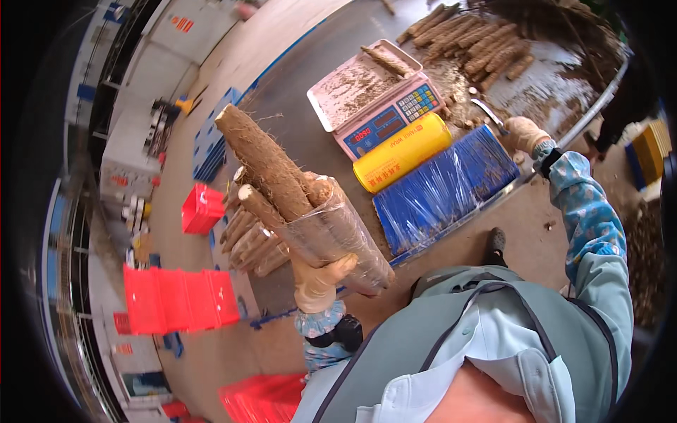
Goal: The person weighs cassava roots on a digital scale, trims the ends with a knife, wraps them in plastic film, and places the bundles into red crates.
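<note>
My gloved left hand [317, 280] grips a bundle of brown root pieces [264, 164], apparently yams. Clear plastic film wraps its lower part, and several cut ends stick out at the top. To the right, my gloved right hand [525, 135] is closed around a knife [487, 112] with a curved blade; its handle is mostly hidden. Between my hands lie a film-covered blue board [444, 190] and a yellow roll of wrap [404, 153]. Behind them stands a pink digital scale [349, 108], its soiled pan carrying one thin root piece [385, 62].
Loose roots [476, 45] lie heaped at the table's far right. Bundled roots [254, 243] rest at its left end. Beyond stand a small red bin [203, 208], a large red crate [182, 301] and stacked blue pallets [211, 140]. A metal rail [595, 108] edges the right side.
</note>
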{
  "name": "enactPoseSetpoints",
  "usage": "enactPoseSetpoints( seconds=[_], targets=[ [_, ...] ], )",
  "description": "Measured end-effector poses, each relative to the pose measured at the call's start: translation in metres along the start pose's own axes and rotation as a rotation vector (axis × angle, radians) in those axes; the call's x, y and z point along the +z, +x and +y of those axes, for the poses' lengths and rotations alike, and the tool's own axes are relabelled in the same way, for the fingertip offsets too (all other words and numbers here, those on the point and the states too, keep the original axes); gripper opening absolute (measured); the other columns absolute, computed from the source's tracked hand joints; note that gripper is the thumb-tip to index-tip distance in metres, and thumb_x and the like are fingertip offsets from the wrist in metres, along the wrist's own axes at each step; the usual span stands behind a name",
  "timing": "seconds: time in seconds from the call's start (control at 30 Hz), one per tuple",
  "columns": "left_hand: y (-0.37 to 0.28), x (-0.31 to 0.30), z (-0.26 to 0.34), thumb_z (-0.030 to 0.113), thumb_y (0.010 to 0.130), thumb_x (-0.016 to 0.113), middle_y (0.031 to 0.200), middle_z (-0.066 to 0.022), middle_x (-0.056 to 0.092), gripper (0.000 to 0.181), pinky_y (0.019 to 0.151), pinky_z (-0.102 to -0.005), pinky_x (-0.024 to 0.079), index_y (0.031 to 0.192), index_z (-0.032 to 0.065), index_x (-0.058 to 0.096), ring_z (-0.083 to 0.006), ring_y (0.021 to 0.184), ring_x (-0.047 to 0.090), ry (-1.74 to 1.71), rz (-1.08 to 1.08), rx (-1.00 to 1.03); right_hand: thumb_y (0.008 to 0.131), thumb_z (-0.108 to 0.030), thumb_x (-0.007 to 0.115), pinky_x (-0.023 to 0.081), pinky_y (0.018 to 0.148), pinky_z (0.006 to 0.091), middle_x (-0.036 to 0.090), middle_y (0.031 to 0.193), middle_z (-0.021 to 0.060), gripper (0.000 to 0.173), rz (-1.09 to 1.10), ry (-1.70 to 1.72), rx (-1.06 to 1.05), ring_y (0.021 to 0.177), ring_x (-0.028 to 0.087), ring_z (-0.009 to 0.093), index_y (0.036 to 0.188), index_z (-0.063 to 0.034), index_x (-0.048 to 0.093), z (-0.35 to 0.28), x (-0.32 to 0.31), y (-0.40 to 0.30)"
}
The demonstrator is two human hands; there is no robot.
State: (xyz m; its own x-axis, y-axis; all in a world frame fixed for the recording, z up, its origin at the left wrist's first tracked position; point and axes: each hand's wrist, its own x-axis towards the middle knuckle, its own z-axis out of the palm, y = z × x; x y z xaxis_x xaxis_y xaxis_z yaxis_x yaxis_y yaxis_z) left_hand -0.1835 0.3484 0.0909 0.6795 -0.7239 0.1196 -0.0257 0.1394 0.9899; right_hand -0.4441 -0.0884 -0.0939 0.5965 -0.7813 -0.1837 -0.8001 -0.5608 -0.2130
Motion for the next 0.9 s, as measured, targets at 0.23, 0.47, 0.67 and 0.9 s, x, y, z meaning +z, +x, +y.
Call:
enactPoseSetpoints(
  seconds=[0.23,0.47,0.67,0.9],
  targets=[
    [-0.002,0.077,-0.001,0.0,0.061,0.084,0.125,-0.0084,0.059,0.092,0.099,-0.0394,0.052,0.144,0.006,0.044,-0.0231,0.113,0.061,0.082,0.103,-0.118,0.078,-0.008,0.07,0.055,0.083,0.046,0.07,0.103,0.0209,0.029,-0.029,0.129,-0.145,0.099,0.069,0.039,0.105,-0.0015,0.065,0.04,0.018,0.038],
    [0.014,0.126,-0.005,0.004,0.063,0.084,0.124,-0.0089,0.059,0.09,0.099,-0.0391,0.052,0.143,0.0049,0.044,-0.0225,0.112,0.061,0.144,0.123,-0.197,0.085,-0.025,0.067,0.056,0.074,0.0466,0.072,0.087,0.0236,0.027,-0.055,0.239,-0.142,0.081,0.07,0.039,0.093,0.0004,0.072,0.055,0.009,0.053],
    [0.035,0.152,-0.007,0.007,0.063,0.086,0.123,-0.0087,0.059,0.089,0.099,-0.0383,0.052,0.142,0.0033,0.044,-0.0216,0.111,0.061,0.151,0.104,-0.109,0.083,-0.025,0.072,0.056,0.082,0.0483,0.071,0.095,0.0278,0.038,-0.158,0.135,-0.195,0.094,0.07,0.044,0.108,0.0018,0.06,0.033,0.025,0.064],
    [0.042,0.155,-0.012,0.003,0.066,0.084,0.129,-0.0088,0.057,0.088,0.098,-0.0389,0.053,0.143,0.004,0.043,-0.0214,0.116,0.059,0.161,0.085,-0.103,0.086,-0.023,0.069,0.057,0.082,0.0454,0.072,0.096,0.0257,0.035,-0.115,0.245,-0.039,0.093,0.071,0.041,0.11,0.002,0.066,0.027,-0.02,0.051]
  ],
)
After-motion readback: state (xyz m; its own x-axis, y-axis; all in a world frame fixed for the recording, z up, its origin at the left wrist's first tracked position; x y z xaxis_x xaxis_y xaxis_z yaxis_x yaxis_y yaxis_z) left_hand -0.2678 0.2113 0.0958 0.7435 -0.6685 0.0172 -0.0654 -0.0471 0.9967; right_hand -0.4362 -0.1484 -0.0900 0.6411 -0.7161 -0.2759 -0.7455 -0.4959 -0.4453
